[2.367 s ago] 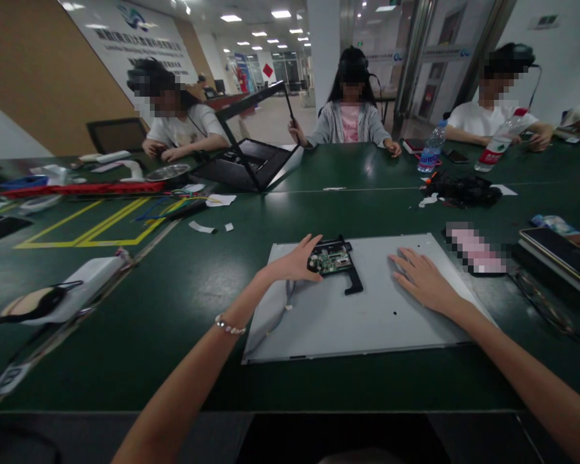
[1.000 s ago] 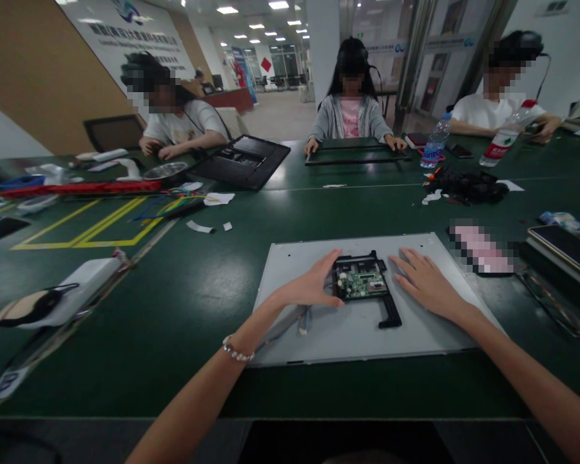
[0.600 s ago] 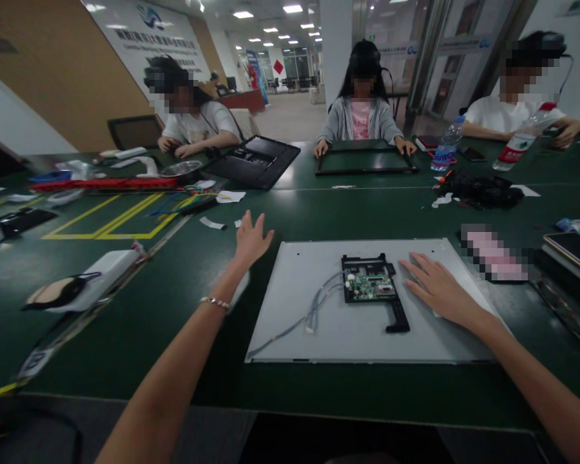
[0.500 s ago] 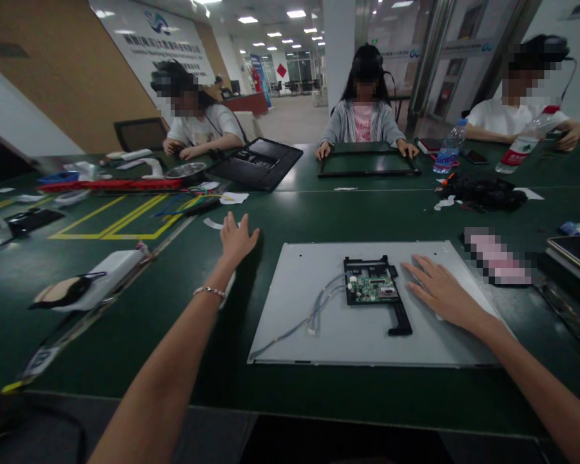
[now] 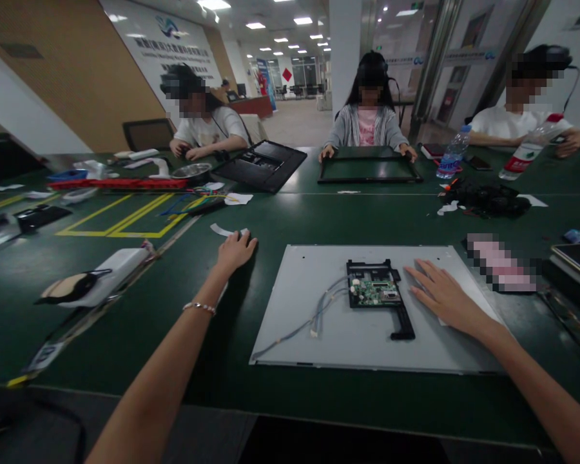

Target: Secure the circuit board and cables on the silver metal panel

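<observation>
A grey metal panel [image 5: 338,341] lies flat on the green table [image 5: 183,303] in front of me. On it sits a green circuit board [image 5: 374,291] in a black bracket [image 5: 402,322], with thin grey-blue cables [image 5: 319,310] trailing off to the left. My right hand [image 5: 439,293] rests palm down on the panel just right of the board, fingers spread, open. My left hand [image 5: 235,250] is stretched out to the table left of the panel. It lies palm down, holding nothing, with its fingertips at a small white scrap [image 5: 244,231]. A curled white strip [image 5: 221,230] lies beside it.
Three people sit across the table. One holds a black frame [image 5: 367,169]; a black back cover [image 5: 263,164] lies to its left. Water bottles [image 5: 453,151], a black bundle [image 5: 488,196] and a tablet [image 5: 577,254] are at right. A red strip [image 5: 118,183] and white device [image 5: 101,277] are at left.
My left hand let go of the circuit board's left side, swung out to the left and came down on the table by the white scraps. My right hand stayed on the panel.
</observation>
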A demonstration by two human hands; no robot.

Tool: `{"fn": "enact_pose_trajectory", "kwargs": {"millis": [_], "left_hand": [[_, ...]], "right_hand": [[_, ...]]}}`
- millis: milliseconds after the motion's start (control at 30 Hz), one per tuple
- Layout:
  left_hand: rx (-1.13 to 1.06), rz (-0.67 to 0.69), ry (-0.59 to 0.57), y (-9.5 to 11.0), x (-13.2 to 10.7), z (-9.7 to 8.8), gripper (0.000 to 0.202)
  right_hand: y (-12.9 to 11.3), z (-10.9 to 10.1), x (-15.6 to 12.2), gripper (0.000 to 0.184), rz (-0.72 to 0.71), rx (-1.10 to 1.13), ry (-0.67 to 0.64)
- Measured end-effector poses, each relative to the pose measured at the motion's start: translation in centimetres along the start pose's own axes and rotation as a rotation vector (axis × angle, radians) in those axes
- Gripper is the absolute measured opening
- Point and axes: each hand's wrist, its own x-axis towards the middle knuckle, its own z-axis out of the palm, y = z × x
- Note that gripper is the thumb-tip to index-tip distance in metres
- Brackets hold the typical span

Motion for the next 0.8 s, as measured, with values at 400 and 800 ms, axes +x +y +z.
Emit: {"fn": "enact_pose_trajectory", "kwargs": {"millis": [400, 800], "left_hand": [[-0.008, 0.158, -0.067, 0.2, -11.0, 0.8, 0.064], [0.048, 0.204, 0.022, 0.2, -10.6, 0.0, 0.047]], "right_hand": [[0.7, 0.9, -0.2, 0.059, -0.028, -0.031, 0.004], [1.5, 0.0, -0.7, 0.059, -0.045, 0.002, -0.037]]}}
